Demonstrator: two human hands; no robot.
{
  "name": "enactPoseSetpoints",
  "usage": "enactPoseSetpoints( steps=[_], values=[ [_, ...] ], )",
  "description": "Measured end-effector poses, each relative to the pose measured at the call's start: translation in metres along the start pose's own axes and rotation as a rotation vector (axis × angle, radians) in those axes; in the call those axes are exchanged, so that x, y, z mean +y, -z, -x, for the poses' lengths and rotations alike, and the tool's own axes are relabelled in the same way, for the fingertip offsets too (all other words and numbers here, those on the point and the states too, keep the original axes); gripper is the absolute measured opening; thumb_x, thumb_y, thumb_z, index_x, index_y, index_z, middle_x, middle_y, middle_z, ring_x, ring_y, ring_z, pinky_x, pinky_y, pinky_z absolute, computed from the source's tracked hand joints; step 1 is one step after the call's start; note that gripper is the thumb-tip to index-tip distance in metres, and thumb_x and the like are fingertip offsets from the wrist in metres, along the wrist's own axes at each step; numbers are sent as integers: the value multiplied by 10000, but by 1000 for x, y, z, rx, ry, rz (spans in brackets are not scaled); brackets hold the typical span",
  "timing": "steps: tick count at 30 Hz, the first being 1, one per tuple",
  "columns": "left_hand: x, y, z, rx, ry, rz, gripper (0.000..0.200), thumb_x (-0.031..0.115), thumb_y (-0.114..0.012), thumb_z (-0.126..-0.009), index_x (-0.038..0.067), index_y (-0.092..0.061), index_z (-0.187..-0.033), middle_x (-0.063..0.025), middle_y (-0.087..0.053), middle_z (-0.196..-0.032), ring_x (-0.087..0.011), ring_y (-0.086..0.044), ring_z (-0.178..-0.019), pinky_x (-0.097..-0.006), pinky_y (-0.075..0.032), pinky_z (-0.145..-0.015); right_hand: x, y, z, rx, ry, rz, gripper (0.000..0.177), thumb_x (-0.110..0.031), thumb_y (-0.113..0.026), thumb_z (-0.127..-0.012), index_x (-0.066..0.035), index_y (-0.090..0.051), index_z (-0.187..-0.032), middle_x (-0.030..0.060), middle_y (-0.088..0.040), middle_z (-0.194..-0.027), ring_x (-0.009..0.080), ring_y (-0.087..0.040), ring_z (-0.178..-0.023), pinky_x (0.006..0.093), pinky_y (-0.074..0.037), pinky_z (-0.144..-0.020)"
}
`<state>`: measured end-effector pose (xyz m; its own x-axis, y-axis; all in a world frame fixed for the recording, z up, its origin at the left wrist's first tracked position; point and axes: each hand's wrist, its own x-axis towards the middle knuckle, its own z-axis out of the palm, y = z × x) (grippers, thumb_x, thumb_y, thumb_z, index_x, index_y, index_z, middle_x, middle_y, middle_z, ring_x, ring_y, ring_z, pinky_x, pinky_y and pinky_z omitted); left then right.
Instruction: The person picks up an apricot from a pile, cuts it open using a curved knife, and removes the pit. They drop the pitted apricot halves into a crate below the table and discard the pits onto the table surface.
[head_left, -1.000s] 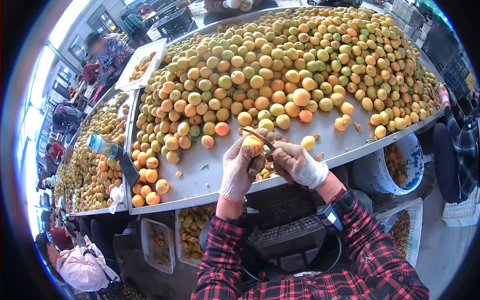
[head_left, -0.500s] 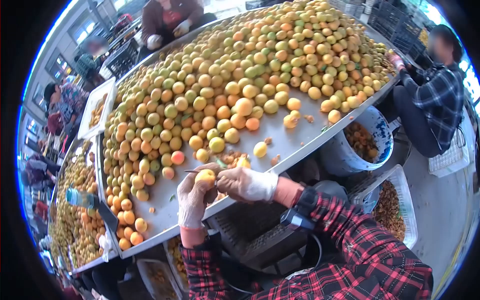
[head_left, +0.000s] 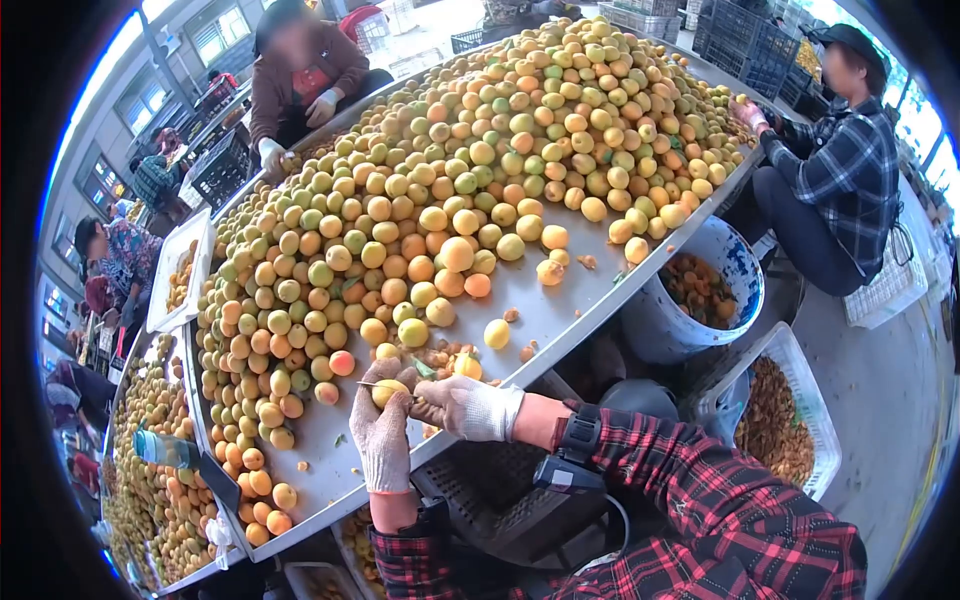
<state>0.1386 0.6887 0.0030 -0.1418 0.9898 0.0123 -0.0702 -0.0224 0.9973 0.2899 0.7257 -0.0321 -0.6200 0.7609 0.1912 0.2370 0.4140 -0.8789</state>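
Observation:
My left hand (head_left: 383, 445), in a soiled white work glove, is closed around a yellow apricot (head_left: 384, 394) at the table's near edge. My right hand (head_left: 480, 408), gloved too, is closed right beside the fruit. A thin dark blade (head_left: 367, 383), apparently of a small knife, shows across the apricot's far left side; its handle is hidden in the right hand's grip. Just beyond my fingers lie torn apricot pieces (head_left: 437, 358) and a yellow apricot (head_left: 467, 366). A large heap of apricots (head_left: 440, 200) covers most of the metal table (head_left: 540, 310).
Below the table's right edge stand a white bucket (head_left: 640, 315) of fruit scraps and a white crate (head_left: 822, 440) of brown pieces. A dark crate (head_left: 490, 500) sits under my forearms. A person in plaid (head_left: 850, 170) sits right; another (head_left: 310, 75) works across the table.
The view has shifted, so the table sits further left and lower. My hands still hold the apricot and knife, with the fruit turned. The person across now reaches toward the heap.

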Motion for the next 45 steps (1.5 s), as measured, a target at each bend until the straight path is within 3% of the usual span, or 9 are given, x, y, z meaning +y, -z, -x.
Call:
enactPoseSetpoints(
  steps=[6,10,16,20,24,33,39,40,45],
  values=[
    [-8,-10,0,-30,-170,441,499,285,-535,-995,-112,-481,-1292,-188,-575,-1280,-302,-603,-1153,-411,-484,-1001,-10,-3,7,134,114,70,252,-305,-577,-975,-55,-551,-958,192,-620,-805,417,-634,-789,470,-504,-657],
    [-8,-8,1,-30,93,448,539,372,-532,-1008,-107,-510,-1254,-203,-627,-1199,-289,-635,-1076,-386,-518,-945,-1,-2,3,144,104,100,260,-311,-580,-970,-52,-556,-976,193,-622,-800,408,-642,-797,465,-515,-659],
    [-4,-4,2,26,-54,100,474,-53,-498,-892,-82,-454,-1363,-180,-549,-1330,-262,-587,-1186,-351,-470,-1017,-7,-4,2,12,-72,64,276,-308,-573,-974,-33,-548,-989,223,-641,-796,433,-638,-795,477,-511,-666],
    [-4,-12,2,-60,-191,467,532,242,-540,-989,-84,-418,-1390,-181,-527,-1344,-305,-560,-1213,-415,-425,-1067,-6,-10,6,136,51,10,270,-301,-591,-960,-35,-542,-964,225,-637,-797,434,-636,-796,473,-509,-668],
    [-20,-2,3,1,166,396,596,444,-502,-1007,-94,-510,-1262,-201,-620,-1205,-291,-654,-1021,-370,-575,-825,-4,-1,5,185,120,94,191,-227,-624,-940,-54,-545,-958,215,-630,-796,426,-639,-814,460,-511,-666],
    [-2,-14,8,92,20,397,359,150,-544,-995,-55,-484,-1283,-157,-605,-1200,-217,-625,-1061,-326,-508,-944,-5,-11,4,137,12,169,204,-245,-640,-919,-67,-569,-990,213,-653,-818,432,-646,-817,473,-528,-665],
    [-11,-12,-3,260,85,355,252,85,-602,-943,-55,-542,-1144,-163,-657,-1003,-215,-674,-807,-315,-568,-755,-5,-25,0,99,-23,-180,224,-223,-597,-969,-2,-625,-997,223,-659,-919,414,-646,-907,429,-517,-753],
    [-6,-12,-4,240,93,316,247,75,-602,-936,-53,-545,-1140,-164,-660,-1002,-214,-675,-807,-315,-568,-757,-7,-29,-3,150,35,-228,252,-243,-580,-999,5,-623,-1019,96,-661,-810,226,-649,-745,327,-495,-643],
    [3,-9,-3,192,86,288,318,42,-598,-907,-56,-538,-1203,-141,-656,-1063,-203,-679,-869,-308,-567,-790,-39,6,-1,-215,-591,-900,414,-468,-435,-1029,-95,-588,-934,6,-490,-576,89,-407,-400,230,-302,-361]
  ],
)
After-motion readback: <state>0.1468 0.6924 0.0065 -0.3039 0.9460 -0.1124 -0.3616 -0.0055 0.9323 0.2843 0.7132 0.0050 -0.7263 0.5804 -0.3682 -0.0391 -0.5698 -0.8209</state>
